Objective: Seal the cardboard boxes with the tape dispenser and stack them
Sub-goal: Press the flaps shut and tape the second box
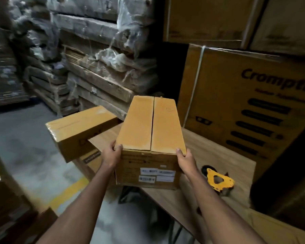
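Note:
A long cardboard box (151,127) rests on the wooden table (218,155), its two top flaps closed with an open seam down the middle and white labels on its near end. My left hand (113,154) grips its near left corner and my right hand (185,159) grips its near right corner. A second cardboard box (77,129), with shiny tape along its top, lies to the left, overhanging the table's far left edge. The yellow tape dispenser (217,181) lies flat on the table just right of my right wrist.
A big printed carton (245,106) stands at the table's back right, with more cartons (209,20) above it. Plastic-wrapped stacks of flat cardboard (102,67) fill the back. The grey floor with a yellow line (69,192) lies to the left.

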A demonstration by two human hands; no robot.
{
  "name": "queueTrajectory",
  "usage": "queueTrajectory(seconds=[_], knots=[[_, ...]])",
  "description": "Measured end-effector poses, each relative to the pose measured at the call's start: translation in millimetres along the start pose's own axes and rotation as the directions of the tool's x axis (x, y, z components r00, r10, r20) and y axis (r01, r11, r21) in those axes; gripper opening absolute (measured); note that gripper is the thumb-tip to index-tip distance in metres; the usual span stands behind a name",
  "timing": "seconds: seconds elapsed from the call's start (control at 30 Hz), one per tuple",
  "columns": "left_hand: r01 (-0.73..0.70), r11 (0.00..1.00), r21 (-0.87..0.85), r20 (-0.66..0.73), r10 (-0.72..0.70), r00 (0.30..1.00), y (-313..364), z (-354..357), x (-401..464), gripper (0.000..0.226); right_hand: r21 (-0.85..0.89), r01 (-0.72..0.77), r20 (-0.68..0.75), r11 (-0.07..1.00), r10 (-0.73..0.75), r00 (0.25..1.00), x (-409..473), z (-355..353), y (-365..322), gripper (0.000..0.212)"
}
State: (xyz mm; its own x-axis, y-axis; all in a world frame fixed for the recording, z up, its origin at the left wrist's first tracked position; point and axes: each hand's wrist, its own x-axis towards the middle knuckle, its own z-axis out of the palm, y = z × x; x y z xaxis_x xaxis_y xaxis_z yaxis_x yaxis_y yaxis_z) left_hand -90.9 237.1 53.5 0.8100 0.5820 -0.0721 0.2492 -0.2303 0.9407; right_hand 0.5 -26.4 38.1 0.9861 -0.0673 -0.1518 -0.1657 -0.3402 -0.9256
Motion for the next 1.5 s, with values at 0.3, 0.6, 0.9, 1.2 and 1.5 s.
queueTrajectory(seconds=[0.3, 0.6, 0.9, 1.2, 1.5], knots=[[-0.195, 0.922, 0.336, 0.101, 0.171, 0.98, -1, 46, -45, 0.064, -0.333, 0.286, -0.139, 0.898, -0.347, 0.927, -29, -36, 35, 0.051], [-0.256, 0.838, 0.481, 0.085, 0.246, 0.966, -7, 29, -34, 0.058, -0.34, 0.329, -0.14, 0.881, -0.394, 0.909, -29, -13, 36, 0.059], [-0.268, 0.828, 0.493, 0.073, 0.268, 0.961, -19, 30, -29, 0.06, -0.337, 0.345, -0.085, 0.876, -0.393, 0.916, -28, -13, 37, 0.065], [-0.411, 0.551, 0.726, 0.117, 0.49, 0.864, -6, 50, -41, 0.087, -0.355, 0.094, -0.48, 0.93, -0.268, 0.835, -40, 0, 64, 0.056], [-0.896, 0.274, 0.35, 0.839, 0.333, 0.43, -12, 146, -87, 0.047, -0.22, -0.591, -0.511, 0.776, 0.424, 0.748, -16, -28, 144, 0.043]])
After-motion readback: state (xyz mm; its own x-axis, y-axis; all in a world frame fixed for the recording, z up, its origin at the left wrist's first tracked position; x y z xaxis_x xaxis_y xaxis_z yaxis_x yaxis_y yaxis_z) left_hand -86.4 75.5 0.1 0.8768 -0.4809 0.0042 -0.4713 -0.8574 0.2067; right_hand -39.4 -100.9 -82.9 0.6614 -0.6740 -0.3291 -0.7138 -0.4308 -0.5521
